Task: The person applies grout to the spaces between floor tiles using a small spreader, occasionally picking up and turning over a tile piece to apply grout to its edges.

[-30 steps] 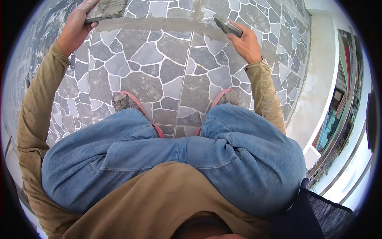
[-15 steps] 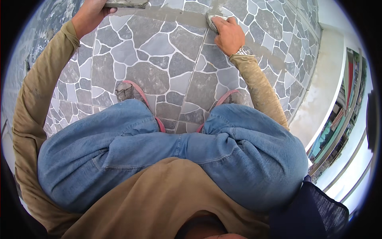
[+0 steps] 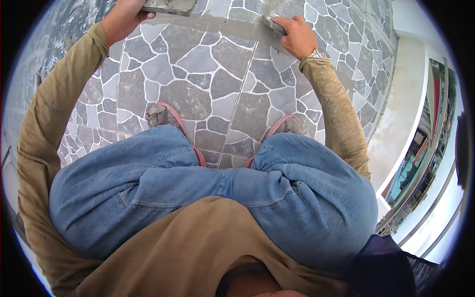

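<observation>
My left hand [image 3: 123, 21], at the far left, is closed around the edge of a flat board [image 3: 170, 6] coated with wet grey grout or mortar. Part of the board is cut off by the top of the view. Farther right, my right hand [image 3: 298, 38] grips a small flat scraper [image 3: 273, 24] smeared with the same grey paste. The scraper's edge is at the tiled floor [image 3: 185, 96], beside a joint. A band of grey paste [image 3: 213, 23] runs across the tiles between both hands, covering part of their stone pattern.
My two feet in pink-strapped footwear [image 3: 168, 115] stand on the tiles, close below my bent knees. A pale low wall or ledge [image 3: 398, 106] borders the floor on the right. Dark, smeared floor [image 3: 54, 42] lies at the far left.
My right hand has moved right and slightly away from me with the scraper, which now shows at a different angle. My left hand and the board have shifted slightly right.
</observation>
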`<move>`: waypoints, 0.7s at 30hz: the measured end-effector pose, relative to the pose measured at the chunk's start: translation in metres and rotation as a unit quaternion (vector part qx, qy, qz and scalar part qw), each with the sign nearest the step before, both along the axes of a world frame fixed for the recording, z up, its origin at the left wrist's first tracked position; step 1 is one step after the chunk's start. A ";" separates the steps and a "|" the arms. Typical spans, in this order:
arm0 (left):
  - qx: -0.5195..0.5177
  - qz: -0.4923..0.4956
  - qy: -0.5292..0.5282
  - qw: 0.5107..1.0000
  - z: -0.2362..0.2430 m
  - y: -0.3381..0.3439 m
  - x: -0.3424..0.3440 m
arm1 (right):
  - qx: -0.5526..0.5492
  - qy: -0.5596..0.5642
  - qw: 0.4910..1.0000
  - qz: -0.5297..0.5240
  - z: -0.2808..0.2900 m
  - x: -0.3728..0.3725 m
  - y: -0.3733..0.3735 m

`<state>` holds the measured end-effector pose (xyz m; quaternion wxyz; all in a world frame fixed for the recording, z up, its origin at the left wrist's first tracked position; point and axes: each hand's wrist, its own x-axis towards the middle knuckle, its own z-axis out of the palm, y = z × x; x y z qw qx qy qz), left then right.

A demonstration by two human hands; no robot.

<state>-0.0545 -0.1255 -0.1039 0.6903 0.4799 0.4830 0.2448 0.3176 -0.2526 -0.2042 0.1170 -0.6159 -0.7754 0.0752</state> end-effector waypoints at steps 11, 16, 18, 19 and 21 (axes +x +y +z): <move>0.011 -0.003 0.035 0.999 0.010 -0.011 0.001 | -0.097 -0.050 0.992 0.069 0.006 0.000 -0.014; -0.001 -0.018 0.033 0.999 -0.004 0.000 0.002 | -0.020 -0.053 0.998 0.015 -0.002 0.024 0.013; -0.030 0.005 0.000 1.000 -0.006 -0.001 0.001 | -0.084 -0.069 0.994 0.008 -0.006 0.017 0.001; -0.032 0.007 0.001 0.999 -0.006 -0.001 -0.004 | -0.049 -0.043 0.997 0.041 -0.009 0.011 -0.013; 0.027 0.024 0.056 0.998 -0.007 0.001 -0.015 | -0.004 -0.022 0.995 0.096 -0.010 0.002 -0.045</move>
